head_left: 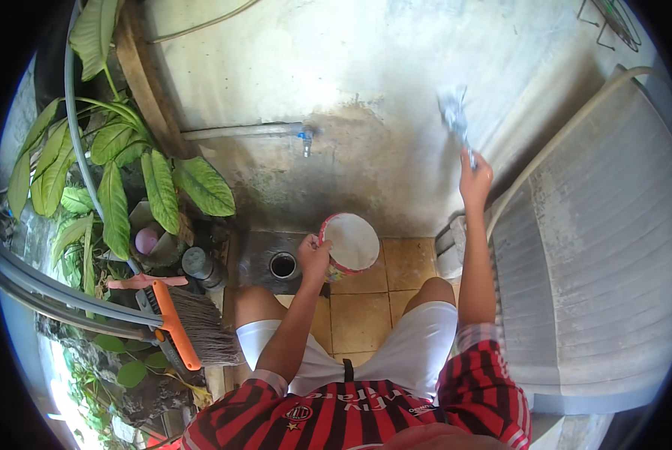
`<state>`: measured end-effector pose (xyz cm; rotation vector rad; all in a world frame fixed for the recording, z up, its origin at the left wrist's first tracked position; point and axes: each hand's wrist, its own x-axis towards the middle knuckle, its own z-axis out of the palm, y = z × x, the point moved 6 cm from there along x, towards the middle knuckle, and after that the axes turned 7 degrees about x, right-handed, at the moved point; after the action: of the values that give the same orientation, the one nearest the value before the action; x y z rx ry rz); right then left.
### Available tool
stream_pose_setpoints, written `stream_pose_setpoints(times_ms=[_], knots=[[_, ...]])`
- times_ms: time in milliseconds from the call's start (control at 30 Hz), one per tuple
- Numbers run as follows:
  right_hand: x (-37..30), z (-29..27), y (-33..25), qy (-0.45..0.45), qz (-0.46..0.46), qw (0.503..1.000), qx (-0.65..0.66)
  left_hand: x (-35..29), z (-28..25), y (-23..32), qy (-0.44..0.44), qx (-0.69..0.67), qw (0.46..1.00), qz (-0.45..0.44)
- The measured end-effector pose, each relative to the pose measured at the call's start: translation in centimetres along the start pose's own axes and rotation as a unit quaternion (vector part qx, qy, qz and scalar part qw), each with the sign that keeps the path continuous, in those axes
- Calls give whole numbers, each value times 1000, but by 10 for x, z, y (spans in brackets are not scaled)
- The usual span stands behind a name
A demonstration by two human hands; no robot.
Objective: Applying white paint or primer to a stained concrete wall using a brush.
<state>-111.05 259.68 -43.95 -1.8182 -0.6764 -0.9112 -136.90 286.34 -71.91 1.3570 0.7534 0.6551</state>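
My left hand (pixel 314 259) is closed on the rim of a red-patterned bucket (pixel 353 241), tilted so that its pale inside shows. Whitish stuff coats the inside of the bucket. Raised to the right, my right hand (pixel 475 178) grips the handle of a paintbrush (pixel 454 112). The brush's white-smeared bristles are blurred and lie at the wall (pixel 396 67), apparently against it. Upper parts of the wall look whitish, while its lower part is stained brown and grey.
A tap (pixel 306 141) on a pipe juts from the wall. Below it, a round drain opening (pixel 283 265) lies beside yellow floor tiles (pixel 360 319). Leafy plants (pixel 114 184), an orange broom (pixel 178 322) and hoses crowd the left. A large grey ribbed panel (pixel 598 232) flanks my right arm.
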Motion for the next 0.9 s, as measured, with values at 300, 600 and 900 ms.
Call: stream_pose_setpoints(times_ms=[300, 600, 900], knots=[[13, -67, -87, 58, 111, 992, -14, -3, -8, -1, 12, -29, 999, -30], [57, 89, -198, -7, -37, 998, -47, -2, -11, 19, 11, 5, 1000, -4], [-25, 197, -351, -324, -161, 932, 21, -6, -14, 23, 6, -15, 1000, -7]])
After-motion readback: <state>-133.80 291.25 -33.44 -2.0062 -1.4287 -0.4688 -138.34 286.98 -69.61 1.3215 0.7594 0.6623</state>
